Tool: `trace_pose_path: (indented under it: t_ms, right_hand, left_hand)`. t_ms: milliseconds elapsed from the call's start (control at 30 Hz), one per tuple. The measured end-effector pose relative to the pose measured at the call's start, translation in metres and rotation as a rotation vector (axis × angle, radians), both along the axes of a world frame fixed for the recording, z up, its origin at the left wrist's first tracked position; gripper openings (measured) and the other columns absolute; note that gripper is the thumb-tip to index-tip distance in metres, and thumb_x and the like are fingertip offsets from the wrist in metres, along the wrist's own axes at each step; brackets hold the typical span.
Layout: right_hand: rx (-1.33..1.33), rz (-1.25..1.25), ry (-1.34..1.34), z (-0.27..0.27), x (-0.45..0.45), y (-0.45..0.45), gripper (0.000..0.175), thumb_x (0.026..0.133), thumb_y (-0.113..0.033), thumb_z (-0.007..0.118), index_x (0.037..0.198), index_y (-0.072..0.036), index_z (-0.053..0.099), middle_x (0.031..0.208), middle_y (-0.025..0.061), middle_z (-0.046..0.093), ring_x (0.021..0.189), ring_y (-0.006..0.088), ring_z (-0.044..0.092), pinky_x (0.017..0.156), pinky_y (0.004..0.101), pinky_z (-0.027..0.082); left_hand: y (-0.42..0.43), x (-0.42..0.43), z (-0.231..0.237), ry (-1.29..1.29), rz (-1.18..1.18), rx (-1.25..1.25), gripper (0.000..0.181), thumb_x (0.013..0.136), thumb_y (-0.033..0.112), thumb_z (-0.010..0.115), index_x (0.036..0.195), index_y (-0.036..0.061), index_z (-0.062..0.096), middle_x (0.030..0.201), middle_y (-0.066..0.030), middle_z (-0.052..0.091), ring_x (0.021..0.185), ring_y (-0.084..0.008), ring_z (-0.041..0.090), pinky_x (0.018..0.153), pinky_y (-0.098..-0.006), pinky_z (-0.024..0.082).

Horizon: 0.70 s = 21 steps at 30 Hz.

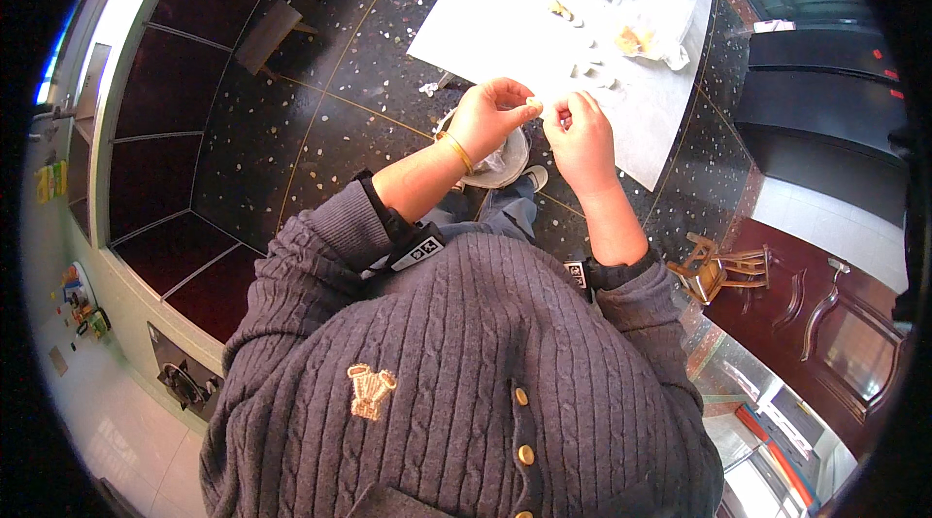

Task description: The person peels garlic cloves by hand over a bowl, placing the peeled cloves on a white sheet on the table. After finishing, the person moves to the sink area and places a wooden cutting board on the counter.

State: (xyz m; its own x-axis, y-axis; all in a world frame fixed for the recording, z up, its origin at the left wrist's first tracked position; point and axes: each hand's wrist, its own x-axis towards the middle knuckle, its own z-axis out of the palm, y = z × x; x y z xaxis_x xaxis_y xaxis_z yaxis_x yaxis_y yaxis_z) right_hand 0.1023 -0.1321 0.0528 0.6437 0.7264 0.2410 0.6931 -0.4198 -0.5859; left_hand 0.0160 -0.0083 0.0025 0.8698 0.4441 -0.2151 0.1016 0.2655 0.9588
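Note:
My left hand (482, 123), with a gold bangle at the wrist, pinches a small pale yellowish piece (535, 103) between thumb and fingertips. Just right of it is my right hand (582, 143), its fingers curled in and thumb tucked; whether anything is pinched there is hidden. Both hands are over the near edge of a white-topped table (466, 30). Beneath my left forearm stands a round pale bin (520, 167) with clear plastic in it. Several small whitish pieces (591, 70) lie on the tabletop, and a yellow-and-white piece (559, 10) is farther back.
A clear plastic bag (673, 8) with orange-yellow contents rests on the table's right part. A low wooden stool (269, 37) stands on the dark speckled floor at left. To the right are a small wooden chair (710, 272) and a dark red door (808, 321).

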Motion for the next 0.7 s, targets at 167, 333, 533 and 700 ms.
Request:
trace_pose_path:
  t_ms: [167,333,533,700]
  right_hand:
    - [0.052,0.015,0.053,0.001,0.000,-0.004,0.006,0.076,-0.001,0.059,0.078,0.000,0.054,0.074,0.0107,0.055,0.064,0.0227,0.055,0.060,0.0324,0.045]
    - [-0.019,-0.014,0.118,0.006,0.005,-0.013,0.007,0.079,-0.003,0.060,0.082,0.001,0.056,0.077,0.0116,0.057,0.066,0.0199,0.055,0.063,0.0298,0.045]
    - [0.158,-0.007,0.229,0.006,0.008,-0.012,0.014,0.079,-0.004,0.063,0.091,0.002,0.058,0.079,0.0079,0.059,0.073,0.0154,0.057,0.070,0.0275,0.047]
    - [0.201,0.068,0.357,0.010,0.005,-0.011,0.017,0.077,-0.007,0.066,0.092,0.001,0.063,0.080,0.0088,0.061,0.071,0.0183,0.059,0.066,0.0282,0.047]
  left_hand:
    - [-0.002,-0.003,0.003,-0.010,-0.034,-0.220,0.016,0.081,0.010,0.066,0.094,0.0031,0.061,0.089,-0.0054,0.065,0.083,-0.0110,0.061,0.074,-0.0242,0.049]
    - [0.002,-0.005,0.006,0.036,-0.152,-0.722,0.012,0.087,0.015,0.059,0.097,0.0081,0.060,0.093,-0.0009,0.063,0.085,-0.0105,0.060,0.078,-0.0272,0.047]
    - [0.003,-0.005,0.004,-0.040,-0.246,-0.909,0.015,0.088,0.013,0.057,0.103,0.0075,0.059,0.094,-0.0006,0.061,0.081,-0.0097,0.058,0.078,-0.0285,0.048]
    - [0.002,-0.008,0.002,-0.095,-0.247,-0.985,0.015,0.088,0.011,0.056,0.101,0.0038,0.061,0.089,-0.0026,0.062,0.079,-0.0101,0.058,0.077,-0.0279,0.049]
